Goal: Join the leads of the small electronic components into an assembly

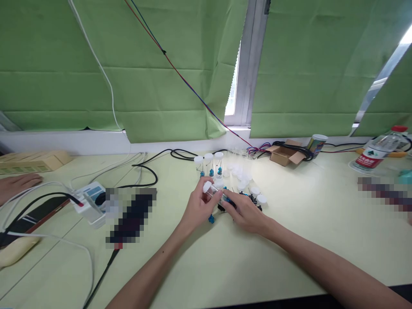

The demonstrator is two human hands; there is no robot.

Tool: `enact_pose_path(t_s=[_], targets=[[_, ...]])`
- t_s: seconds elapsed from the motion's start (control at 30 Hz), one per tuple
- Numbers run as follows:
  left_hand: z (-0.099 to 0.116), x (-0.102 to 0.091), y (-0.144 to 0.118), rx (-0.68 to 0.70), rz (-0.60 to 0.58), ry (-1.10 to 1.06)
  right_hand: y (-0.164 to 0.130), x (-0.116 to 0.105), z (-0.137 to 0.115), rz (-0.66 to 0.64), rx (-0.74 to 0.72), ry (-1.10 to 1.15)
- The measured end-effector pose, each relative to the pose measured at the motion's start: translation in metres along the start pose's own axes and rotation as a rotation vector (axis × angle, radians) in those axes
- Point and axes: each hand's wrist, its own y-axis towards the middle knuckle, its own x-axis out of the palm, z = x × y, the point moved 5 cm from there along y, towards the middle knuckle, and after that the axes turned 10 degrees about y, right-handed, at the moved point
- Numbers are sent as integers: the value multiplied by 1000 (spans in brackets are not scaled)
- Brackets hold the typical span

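My left hand (198, 205) is wrapped round a small clear jar with a white lid (207, 187), tilted with its lid toward the upper left. My right hand (248, 211) has its fingers closed against the jar's other end. Blue and dark bits show at those fingers, but what they grip is mostly hidden. Just behind stand several upright white-lidded jars (209, 157) with blue pieces inside. More white-lidded jars (261, 199) with black parts lie right of my right hand. A loose blue piece (211, 219) rests on the table below my left hand.
A white power strip (92, 212) with cables and a blurred dark object (133, 216) lie left. An open cardboard box (285, 155), a can (317, 145) and a water bottle (380, 150) stand back right. Another person's hand (19, 186) rests at the far left.
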Motion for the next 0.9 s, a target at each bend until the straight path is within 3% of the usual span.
enact_pose_path(t_s=[0.53,0.9], targets=[[-1,-2,-2,-16,-60,12,-2,2,6,-1,-9,-38],[-2,0,-1,29,16,89,-1,1,5,-26,7,-83]])
